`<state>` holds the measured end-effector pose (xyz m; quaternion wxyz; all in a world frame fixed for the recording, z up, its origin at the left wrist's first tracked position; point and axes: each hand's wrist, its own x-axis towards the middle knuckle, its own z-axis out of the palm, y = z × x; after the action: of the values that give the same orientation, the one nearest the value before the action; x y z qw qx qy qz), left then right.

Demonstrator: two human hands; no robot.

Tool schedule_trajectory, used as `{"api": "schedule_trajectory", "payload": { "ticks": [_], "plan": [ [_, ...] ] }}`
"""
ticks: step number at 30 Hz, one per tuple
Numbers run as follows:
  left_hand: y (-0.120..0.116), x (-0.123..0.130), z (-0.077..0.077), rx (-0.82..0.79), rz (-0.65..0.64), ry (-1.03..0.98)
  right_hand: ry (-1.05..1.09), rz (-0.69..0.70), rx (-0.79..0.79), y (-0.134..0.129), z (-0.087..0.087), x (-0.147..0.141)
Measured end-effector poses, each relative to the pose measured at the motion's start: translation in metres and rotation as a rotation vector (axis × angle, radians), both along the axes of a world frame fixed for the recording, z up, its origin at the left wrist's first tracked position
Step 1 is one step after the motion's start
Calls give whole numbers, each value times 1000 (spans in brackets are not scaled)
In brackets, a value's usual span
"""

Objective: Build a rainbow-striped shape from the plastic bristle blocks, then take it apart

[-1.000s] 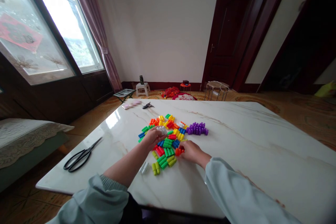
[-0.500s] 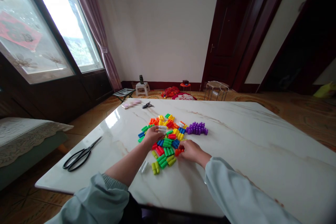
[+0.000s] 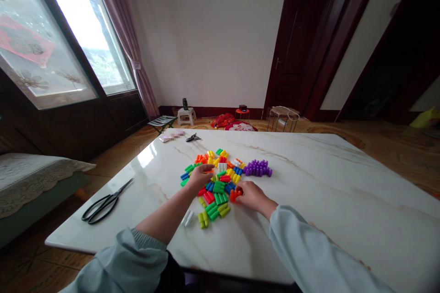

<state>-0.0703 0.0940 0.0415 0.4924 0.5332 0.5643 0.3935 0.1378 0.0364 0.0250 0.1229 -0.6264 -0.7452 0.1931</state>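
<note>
**Orange piece (image 3: 234, 196) pinched in our right hand (image 3: 251, 196) beside a bright pile (image 3: 219, 187)**

We have the orange piece between the fingertips of our right hand, at the near right edge of the pile. Our left hand (image 3: 199, 178) reaches over the pile's left side, fingers bent; orange shows at its fingertips, but we cannot tell whether they grip anything. Between and beyond our hands lie green, red, blue and yellow pieces, with a white piece (image 3: 222, 166) among them. Purple pieces (image 3: 257, 168) sit grouped at the pile's right. Nearer us, a pale piece (image 3: 188, 218) lies just beside a yellow-green piece (image 3: 203, 220).

All this rests on our white, veined surface (image 3: 309, 183). Black-handled scissors (image 3: 107, 202) lie well to the left, and a small dark tool (image 3: 193, 138) lies near the far edge, beside a partly blurred pinkish packet (image 3: 172, 136). Past the surface, we see a white stool (image 3: 186, 116) by the wall (image 3: 213, 36).
</note>
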Motion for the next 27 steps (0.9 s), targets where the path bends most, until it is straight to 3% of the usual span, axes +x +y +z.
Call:
{"api": "schedule_trajectory", "payload": {
  "ticks": [9,20,27],
  "plan": [
    [-2,-1,1,56,-50,141,18,9,34,2,-1,10],
    [5,-3,-6,145,-106,226,91,-365,137,10,-19,73],
    [0,-5,3,225,-72,400,105,-301,131,10,-18,59]
  ]
}}
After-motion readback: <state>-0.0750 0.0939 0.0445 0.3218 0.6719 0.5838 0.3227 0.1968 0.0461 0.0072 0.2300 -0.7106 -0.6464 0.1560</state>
